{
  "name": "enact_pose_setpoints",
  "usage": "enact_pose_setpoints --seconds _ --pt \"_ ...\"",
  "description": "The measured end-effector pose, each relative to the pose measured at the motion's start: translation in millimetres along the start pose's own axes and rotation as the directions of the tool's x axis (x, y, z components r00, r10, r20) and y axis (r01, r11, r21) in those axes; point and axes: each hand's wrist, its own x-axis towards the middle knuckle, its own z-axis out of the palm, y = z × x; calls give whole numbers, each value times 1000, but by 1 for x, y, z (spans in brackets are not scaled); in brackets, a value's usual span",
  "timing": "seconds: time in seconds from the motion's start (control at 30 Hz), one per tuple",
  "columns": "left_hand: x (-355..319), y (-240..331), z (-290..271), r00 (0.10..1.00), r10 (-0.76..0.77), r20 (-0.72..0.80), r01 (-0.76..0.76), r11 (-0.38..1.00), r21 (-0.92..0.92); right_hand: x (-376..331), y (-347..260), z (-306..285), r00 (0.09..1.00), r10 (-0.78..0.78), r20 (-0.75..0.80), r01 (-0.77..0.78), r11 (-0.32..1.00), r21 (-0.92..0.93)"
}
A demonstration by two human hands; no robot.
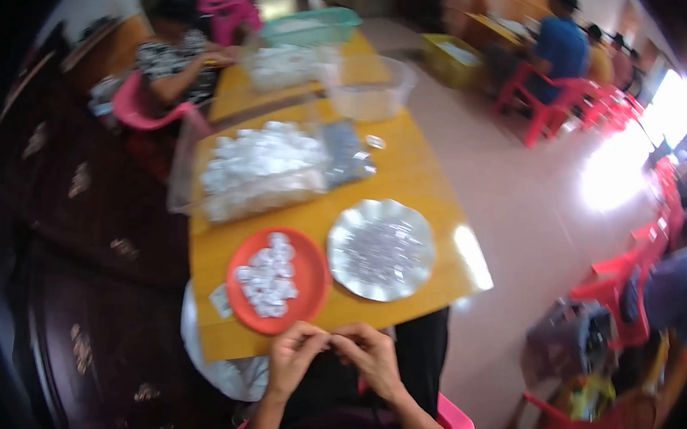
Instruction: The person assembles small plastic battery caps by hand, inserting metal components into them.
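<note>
Both bare forearms reach in from the lower edge, and the left hand point(294, 357) and right hand point(371, 359) meet at the near edge of the table point(450, 268). Their fingertips are brought together, thumbs and forefingers pinched; whatever may sit between them is too small to make out, so I cannot tell if either hand grips anything.

Just beyond the left hand is an orange-red plate point(314, 264) bearing a heap of small white pieces point(268, 285). To its right, near it, a white plate with a scalloped rim point(339, 253) carries a spread of clear, shiny pieces point(388, 253). A small pale flat piece point(220, 300) lies just left of the orange-red plate.

Farther back, a clear container point(181, 173) is piled with white pieces, with a grey bundle point(347, 153) beside it and a small white ring point(375, 142) to the right. Behind these stand a clear round tub point(370, 102) and a green basket point(347, 30). At the far left sits a person in a patterned top point(175, 70); at upper right, another in blue point(564, 51).
</note>
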Motion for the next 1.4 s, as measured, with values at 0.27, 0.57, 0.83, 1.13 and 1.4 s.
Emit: enact_pose_setpoints --seconds 0.27,0.57,0.83,1.13,1.4 --pt "3 5 -21 989 145 8 -144 967 209 4 4 8 1000 25 -14 -24 995 101" --pt "36 44 -74 938 341 57 -181 345 921 13 7 3 997 -49 -56 52 997 62" --pt "45 37 -79 962 261 81 -188 417 889 32 15 19 996 -80 29 82 994 -71" --pt "54 39 -71 921 376 106 -282 450 847 38 19 13 990 -133 39 134 990 -40" --pt "43 43 -65 931 363 -37 -202 598 776 27 17 10 992 -124 27 125 992 -27"
